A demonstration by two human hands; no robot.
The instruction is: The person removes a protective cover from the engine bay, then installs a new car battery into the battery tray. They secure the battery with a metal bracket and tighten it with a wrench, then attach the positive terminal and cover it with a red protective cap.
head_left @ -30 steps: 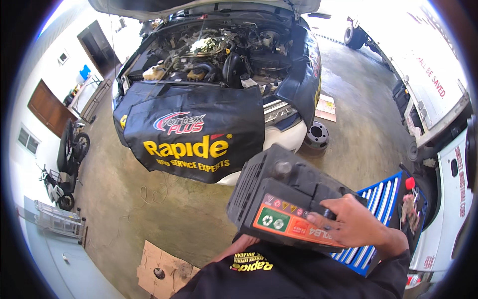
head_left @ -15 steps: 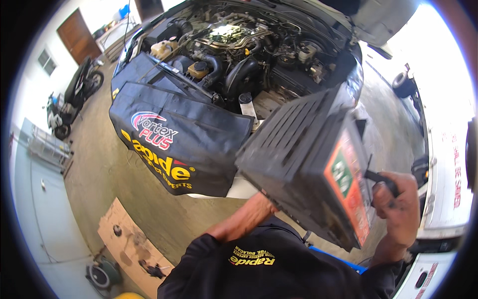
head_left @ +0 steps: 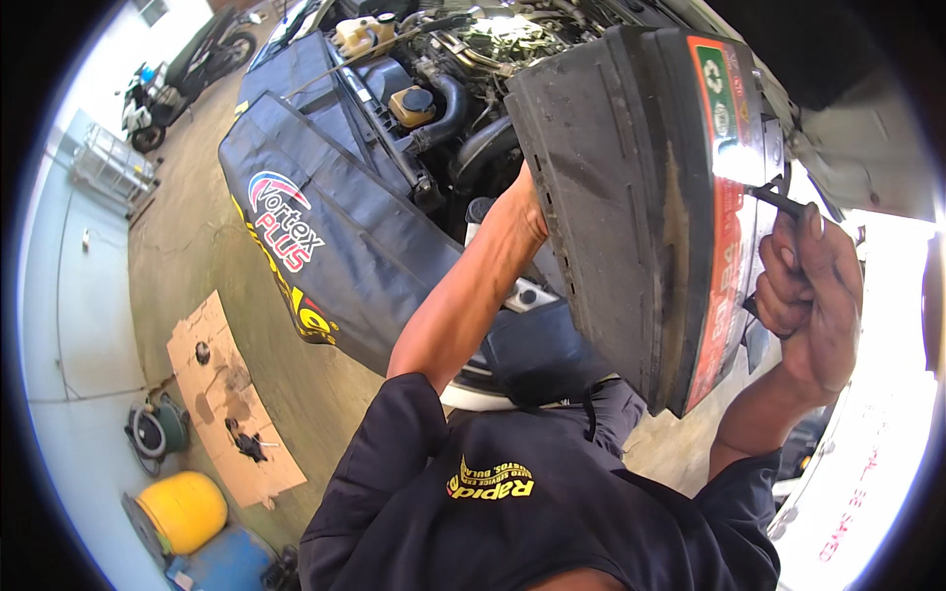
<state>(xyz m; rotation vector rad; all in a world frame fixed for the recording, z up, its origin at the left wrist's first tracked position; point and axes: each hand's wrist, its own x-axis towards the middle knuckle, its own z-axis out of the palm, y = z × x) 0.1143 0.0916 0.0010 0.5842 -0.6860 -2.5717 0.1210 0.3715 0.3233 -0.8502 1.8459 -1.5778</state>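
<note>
A large black car battery [head_left: 611,217] with an orange, green and white label is held up tilted in front of me, over the front of the car. My right hand [head_left: 813,281] is closed around the black carrying handle [head_left: 783,202] at its labelled side. My left hand [head_left: 533,202] reaches to the battery's left edge and supports it there; its fingers are hidden behind the case. Behind the battery lies the open engine bay [head_left: 463,89], partly covered from view.
A dark fender cover [head_left: 325,187] drapes over the car's front. On the floor at left lie stained cardboard [head_left: 222,379], a yellow container [head_left: 182,512] and a blue one [head_left: 227,561]. Motorcycles [head_left: 148,108] stand farther back. The raised hood [head_left: 867,158] is at upper right.
The battery has risen and moved nearer the engine bay, turning so its side faces me. Both hands have gone up with it. My view has shifted closer to the car.
</note>
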